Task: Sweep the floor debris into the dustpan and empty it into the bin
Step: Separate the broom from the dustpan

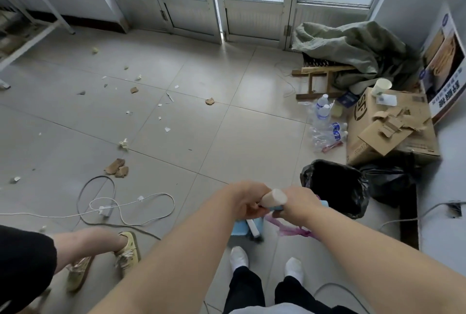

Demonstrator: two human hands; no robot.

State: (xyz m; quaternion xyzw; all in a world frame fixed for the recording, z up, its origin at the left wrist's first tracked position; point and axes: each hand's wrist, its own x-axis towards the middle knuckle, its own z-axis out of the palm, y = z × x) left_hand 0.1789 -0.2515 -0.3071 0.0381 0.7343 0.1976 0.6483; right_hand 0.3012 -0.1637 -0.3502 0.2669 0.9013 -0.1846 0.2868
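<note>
My left hand (pixel 243 200) and my right hand (pixel 298 201) meet low over the floor, just left of the black-bag-lined bin (pixel 336 187). Between them sticks up the cream end of the broom handle (pixel 273 197), gripped by my left hand. My right hand is closed around a light blue dustpan handle (pixel 324 203). The blue dustpan (pixel 239 228) sits on the floor under my hands, mostly hidden. Debris lies on the tiles to the left: brown cardboard scraps (pixel 117 167), another scrap (pixel 209 101), a crumpled paper wad (pixel 123 143) and several small white bits (pixel 167 129).
Another person's legs in yellow shoes (pixel 127 250) stand at my left. Loose cables (pixel 131 204) loop across the floor there. A pink plastic bag (pixel 292 229) lies by my feet. Empty bottles (pixel 325 122), a cardboard box (pixel 393 124), a black bag (pixel 389 177) and a wooden stool (pixel 317 79) crowd the right.
</note>
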